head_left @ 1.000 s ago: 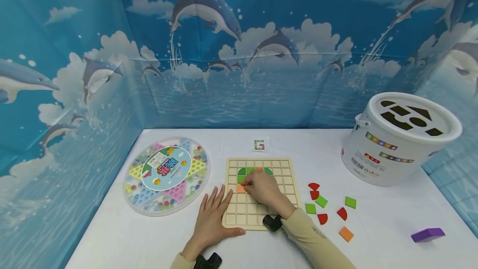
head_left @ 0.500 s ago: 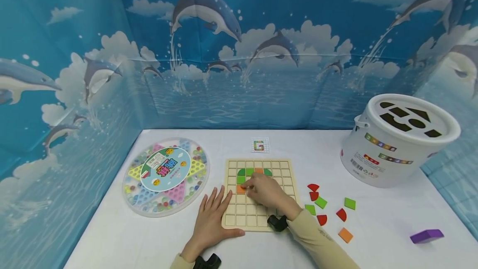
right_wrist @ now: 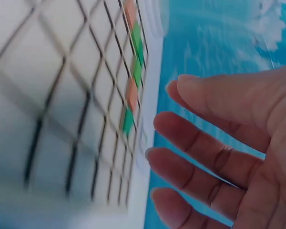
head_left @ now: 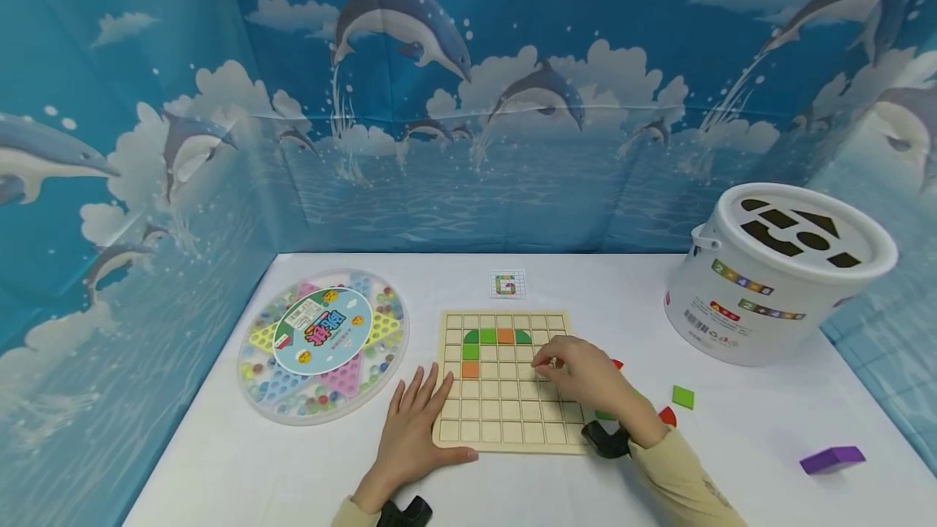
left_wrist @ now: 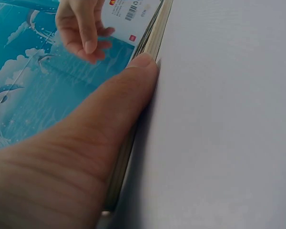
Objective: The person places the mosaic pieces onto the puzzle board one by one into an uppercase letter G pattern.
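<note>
A wooden grid board (head_left: 501,411) lies on the table, with green quarter-round tiles (head_left: 472,337), green square tiles (head_left: 471,352) and orange square tiles (head_left: 470,370) set in its upper cells. My left hand (head_left: 417,433) rests at the board's lower left corner, fingers spread and straight; in the left wrist view its thumb (left_wrist: 128,86) touches the board's side. Over the board's right side hovers my right hand (head_left: 586,374). In the right wrist view its fingers (right_wrist: 181,167) are loosely bent with nothing between them.
Right of the board lie loose tiles, including a green square (head_left: 683,397) and a red quarter-round (head_left: 667,416), some hidden by my right arm. Behind the board is a pattern card (head_left: 508,285). A round marble game (head_left: 325,346), white bucket (head_left: 769,307) and purple block (head_left: 832,460) stand around.
My right hand has left the orange tile in the board's left part and moved right, uncovering the tiles in the upper rows. My left hand has stayed in place.
</note>
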Motion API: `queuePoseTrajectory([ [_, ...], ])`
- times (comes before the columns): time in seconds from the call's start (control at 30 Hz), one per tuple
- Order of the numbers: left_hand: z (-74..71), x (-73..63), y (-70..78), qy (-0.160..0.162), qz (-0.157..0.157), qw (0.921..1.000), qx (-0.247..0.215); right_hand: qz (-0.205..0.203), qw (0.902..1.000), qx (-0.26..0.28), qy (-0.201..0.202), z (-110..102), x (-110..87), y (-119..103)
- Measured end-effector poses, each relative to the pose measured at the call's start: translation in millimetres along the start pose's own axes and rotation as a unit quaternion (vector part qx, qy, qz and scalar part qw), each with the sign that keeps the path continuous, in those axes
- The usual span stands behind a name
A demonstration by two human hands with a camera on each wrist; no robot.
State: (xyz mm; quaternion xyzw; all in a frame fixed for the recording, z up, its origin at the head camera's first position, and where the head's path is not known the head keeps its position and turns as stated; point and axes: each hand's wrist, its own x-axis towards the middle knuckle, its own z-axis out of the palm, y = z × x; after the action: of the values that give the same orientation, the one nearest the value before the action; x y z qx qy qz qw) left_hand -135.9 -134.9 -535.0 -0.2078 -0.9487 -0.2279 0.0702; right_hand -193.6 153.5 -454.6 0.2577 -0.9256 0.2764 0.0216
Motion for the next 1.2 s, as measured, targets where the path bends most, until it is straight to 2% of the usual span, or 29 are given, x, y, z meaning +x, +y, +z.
queuePoseTrajectory([
  [0.13, -0.3, 0.3, -0.2, 0.003, 0.005, 1.0000, -0.004, 0.058, 0.9977, -0.028, 0.019, -17.8, -15.3, 14.6],
  [0.3, 1.3, 0.9, -0.2, 0.002, 0.005, 1.0000, 0.001, 0.132, 0.9897, -0.043, 0.033, -35.9, -35.8, 34.0],
  [0.53, 2.1, 1.0, -0.4, -0.005, -0.001, 1.0000, 0.003, 0.211, 0.9770, -0.029, 0.008, -48.9, -60.6, 55.0],
  [0.8, -0.2, 1.6, 0.0, -0.008, -0.003, 1.0000, 0.005, 0.251, 0.9675, -0.009, -0.031, -50.4, -73.8, 71.1],
  [1.2, -0.1, 1.7, 0.9, -0.009, -0.003, 0.9999, 0.007, 0.271, 0.9618, -0.005, -0.041, -42.4, -74.2, 77.6],
])
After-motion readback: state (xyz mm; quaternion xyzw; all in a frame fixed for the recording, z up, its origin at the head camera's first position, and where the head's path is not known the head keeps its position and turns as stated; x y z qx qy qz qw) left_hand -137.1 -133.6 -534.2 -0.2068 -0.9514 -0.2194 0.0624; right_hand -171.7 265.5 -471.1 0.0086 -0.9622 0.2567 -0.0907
